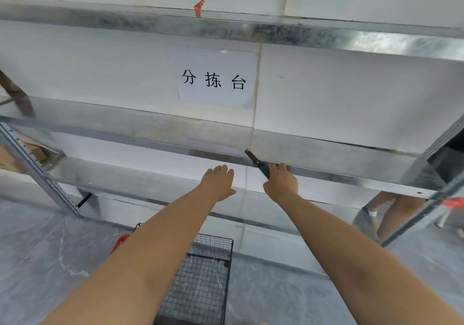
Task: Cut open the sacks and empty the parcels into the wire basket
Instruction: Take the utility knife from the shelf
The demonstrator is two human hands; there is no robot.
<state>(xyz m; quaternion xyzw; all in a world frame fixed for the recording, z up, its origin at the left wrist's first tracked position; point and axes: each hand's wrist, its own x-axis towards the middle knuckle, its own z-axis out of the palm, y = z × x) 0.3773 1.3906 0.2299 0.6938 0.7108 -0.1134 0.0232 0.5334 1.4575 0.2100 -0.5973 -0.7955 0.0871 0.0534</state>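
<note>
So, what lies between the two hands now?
No object. In the head view the gap between the left hand and the right hand, which grips the cutter, shows only the metal shelf's front edge and the white wall below it.

white paper sign [214, 77] on wall, black characters "分拣台"

Hands [218, 183] [281, 185] at shelf [351, 173], cutter [258, 163] in right

Wire basket [200, 274]: near end cut off by the lower edge, left corner hidden behind a forearm. Cutter [259, 165] — green handle mostly buried in the right hand [281, 184], tip blurred. Red item [121, 242] beside the basket — largely hidden by the arm, unidentifiable. Cardboard boxes [10, 160]: cropped at the left edge.
</note>
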